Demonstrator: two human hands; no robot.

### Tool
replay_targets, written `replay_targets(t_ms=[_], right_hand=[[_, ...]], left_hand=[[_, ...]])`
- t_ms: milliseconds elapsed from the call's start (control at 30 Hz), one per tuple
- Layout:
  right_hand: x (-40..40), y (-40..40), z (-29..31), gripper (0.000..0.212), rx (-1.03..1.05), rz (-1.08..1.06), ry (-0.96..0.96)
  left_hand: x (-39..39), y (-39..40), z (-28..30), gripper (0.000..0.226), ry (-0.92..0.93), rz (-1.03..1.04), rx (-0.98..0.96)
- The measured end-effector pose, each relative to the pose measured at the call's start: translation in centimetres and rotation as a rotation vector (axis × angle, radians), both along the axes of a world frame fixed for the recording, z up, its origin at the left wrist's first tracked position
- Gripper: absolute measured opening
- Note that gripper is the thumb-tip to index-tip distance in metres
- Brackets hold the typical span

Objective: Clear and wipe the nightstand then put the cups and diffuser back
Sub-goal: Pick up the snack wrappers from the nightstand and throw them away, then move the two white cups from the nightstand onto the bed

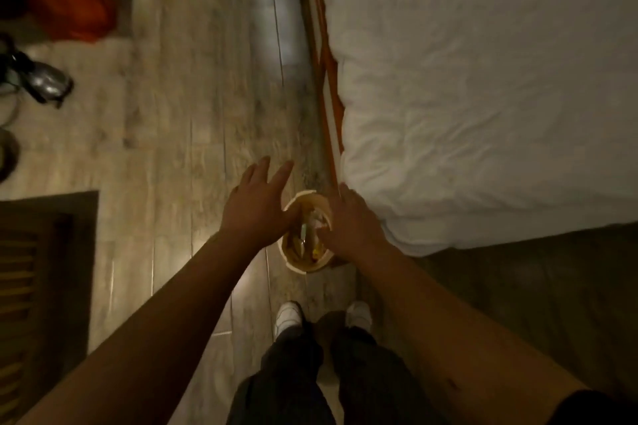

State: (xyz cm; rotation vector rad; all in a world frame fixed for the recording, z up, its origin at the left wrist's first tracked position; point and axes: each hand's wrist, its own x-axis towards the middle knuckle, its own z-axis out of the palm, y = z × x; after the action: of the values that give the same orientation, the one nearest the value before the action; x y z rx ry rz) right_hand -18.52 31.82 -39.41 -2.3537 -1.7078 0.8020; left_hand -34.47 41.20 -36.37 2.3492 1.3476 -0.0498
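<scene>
A small round bin (297, 266) with a pale rim stands on the floor by the bed corner, with scraps of rubbish inside. My left hand (257, 198) hovers over its left rim, fingers straight and spread, holding nothing. My right hand (350, 217) is over the bin's right rim, back of the hand up. Its fingers bend down toward the bin's inside and are hidden from me. No cups or diffuser are in view. A dark wooden surface (538, 290), which may be the nightstand, lies at the lower right beside the bed.
A bed with a white duvet (483, 97) fills the right side. The wood-look floor (207, 97) runs ahead between the bed and a pale rug (62, 134). A dark slatted cabinet (38, 279) stands at the left. My feet (324, 316) are just behind the bin.
</scene>
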Motion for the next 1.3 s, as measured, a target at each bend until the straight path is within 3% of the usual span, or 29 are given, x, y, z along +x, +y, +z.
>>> replay_targets(t_ms=[133,300,467,667,900,1300], right_hand=[[1.0,-1.5,11.7,0.076,0.176,0.038,-0.15],[2.2,-4.8,23.8,0.088,0.254,0.006,-0.257],[3.8,-8.9,31.0,0.093,0.295,-0.118,-0.298],[6.2,-13.4,33.7,0.093,0.275,-0.242,-0.393],[12.3,-20.9,34.0,0.095,0.225,-0.446,-0.417],[24.3,-40.3,34.2,0.104,0.128,-1.011,-0.36]], left_hand=[[-0.4,-0.2,10.5,0.073,-0.064,-0.075,0.148],[-0.2,-2.0,20.5,0.076,-0.149,-0.141,0.325],[1.2,-4.2,27.0,0.082,-0.25,-0.226,0.5],[6.4,-5.9,30.8,0.084,-0.271,-0.448,0.442],[15.5,-11.1,31.2,0.086,-0.249,-0.668,0.421],[36.5,-28.9,31.6,0.086,-0.304,-1.071,0.393]])
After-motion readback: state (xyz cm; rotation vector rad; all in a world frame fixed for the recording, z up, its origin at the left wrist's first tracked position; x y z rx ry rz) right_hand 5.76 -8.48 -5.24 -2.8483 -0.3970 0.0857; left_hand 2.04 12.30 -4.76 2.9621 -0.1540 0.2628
